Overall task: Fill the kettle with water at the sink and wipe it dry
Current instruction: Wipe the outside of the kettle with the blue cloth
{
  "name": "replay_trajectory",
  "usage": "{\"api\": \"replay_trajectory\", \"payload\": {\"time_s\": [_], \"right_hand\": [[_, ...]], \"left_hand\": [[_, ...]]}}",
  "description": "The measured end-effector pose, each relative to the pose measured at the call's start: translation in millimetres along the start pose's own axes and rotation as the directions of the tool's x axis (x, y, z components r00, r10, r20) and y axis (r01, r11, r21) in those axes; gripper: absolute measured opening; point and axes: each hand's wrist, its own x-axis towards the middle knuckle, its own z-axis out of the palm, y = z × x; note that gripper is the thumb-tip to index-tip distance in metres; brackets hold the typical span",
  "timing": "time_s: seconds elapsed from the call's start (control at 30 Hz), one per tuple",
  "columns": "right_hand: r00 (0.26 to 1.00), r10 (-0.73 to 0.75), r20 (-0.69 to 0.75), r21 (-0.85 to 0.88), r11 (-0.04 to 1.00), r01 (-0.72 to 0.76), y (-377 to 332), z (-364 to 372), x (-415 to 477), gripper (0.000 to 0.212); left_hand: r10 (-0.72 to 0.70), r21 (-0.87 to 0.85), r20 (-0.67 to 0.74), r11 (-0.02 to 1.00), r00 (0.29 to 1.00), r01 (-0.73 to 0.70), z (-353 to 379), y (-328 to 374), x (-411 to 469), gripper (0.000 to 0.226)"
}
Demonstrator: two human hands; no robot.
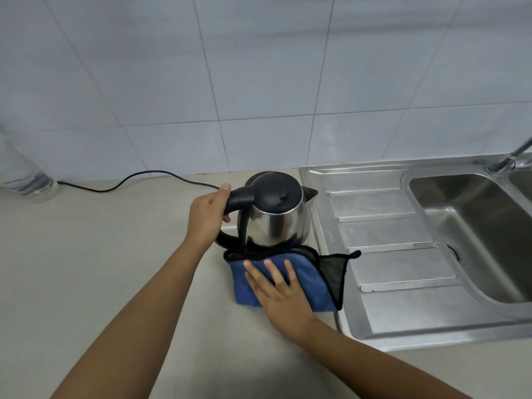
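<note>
No text, label, brand, number or sign can be read anywhere in this view. The kettle (276, 217) shows only plain steel and a black lid, and the cloth (305, 272) carries no tag with lettering. A small dark mark on the sink (374, 226) drainboard near its left rim is too small to make out.
</note>
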Motion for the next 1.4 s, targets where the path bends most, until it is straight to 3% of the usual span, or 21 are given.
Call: {"api": "replay_trajectory", "payload": {"time_s": [0.1,0.23,0.33,0.4,0.47,0.53,0.7,0.83,0.93,1.03,1.1,1.17,1.23,1.3,1.4], "right_hand": [[0.997,0.044,-0.064,0.067,0.997,-0.040,13.9,-21.3,15.1,0.066],[0.946,0.268,-0.181,0.240,0.945,-0.222,38.2,-43.3,41.7,0.067],[0.977,0.101,-0.186,0.132,0.988,-0.077,39.9,-25.2,23.1,0.068],[0.994,-0.044,-0.102,0.027,0.999,0.047,30.4,-7.5,0.3,0.068],[0.997,-0.077,-0.013,0.001,0.997,0.077,23.2,-1.3,-12.5,0.074],[0.997,-0.057,-0.046,0.030,0.998,0.058,25.0,-9.5,-8.2,0.066],[0.946,0.256,-0.197,0.338,0.924,-0.180,53.5,-41.1,28.8,0.069],[0.948,0.294,-0.119,0.536,0.823,-0.188,65.4,-29.9,16.5,0.085],[0.914,0.393,0.099,0.667,0.656,-0.354,44.1,-21.1,-6.5,0.105],[0.893,0.401,0.206,0.732,0.543,-0.413,40.8,-27.1,-7.0,0.089],[0.819,0.477,0.319,0.799,0.329,-0.504,54.3,-43.6,18.4,0.089],[0.668,0.595,0.447,0.827,0.008,-0.562,75.3,-49.4,44.2,0.092],[0.578,0.621,0.529,0.836,-0.263,-0.483,89.3,-47.2,56.7,0.101],[0.538,0.572,0.619,0.785,-0.438,-0.438,82.2,-41.9,51.6,0.109],[0.446,0.495,0.745,0.667,-0.567,-0.483,56.3,-40.6,28.9,0.109]], "left_hand": [[-0.010,0.010,0.032,1.000,0.999,0.010,-0.9,1.4,-0.1,0.061],[0.004,-0.023,0.057,1.000,0.998,-0.002,-1.7,1.2,-0.3,0.070],[-0.010,-0.004,0.063,1.000,0.998,0.010,-1.7,3.7,-1.4,0.062],[-0.011,0.015,0.068,1.000,0.998,0.010,-1.7,4.6,-2.1,0.061],[-0.021,0.025,0.078,0.999,0.997,0.019,-2.0,5.9,-2.4,0.060],[-0.029,0.018,0.083,0.999,0.996,0.027,-2.3,6.6,-1.5,0.058],[-0.041,-0.003,0.083,0.999,0.996,0.042,-2.5,5.8,-1.9,0.057],[-0.057,0.003,0.070,0.998,0.996,0.057,-1.0,6.7,-2.0,0.056],[-0.070,0.008,0.069,0.998,0.995,0.070,-0.6,5.3,-1.6,0.056],[-0.088,-0.007,0.074,0.996,0.993,0.088,-0.7,5.0,-0.7,0.057],[-0.109,-0.012,0.057,0.994,0.992,0.110,-1.8,5.5,0.7,0.055],[-0.118,-0.006,0.054,0.993,0.992,0.119,-0.6,6.1,1.0,0.055],[-0.119,-0.011,0.050,0.993,0.992,0.120,1.4,5.6,-0.2,0.055],[-0.127,-0.019,0.037,0.992,0.991,0.128,2.4,5.7,-1.7,0.053],[-0.130,-0.035,0.031,0.991,0.991,0.131,2.3,7.7,-1.6,0.049]]}}
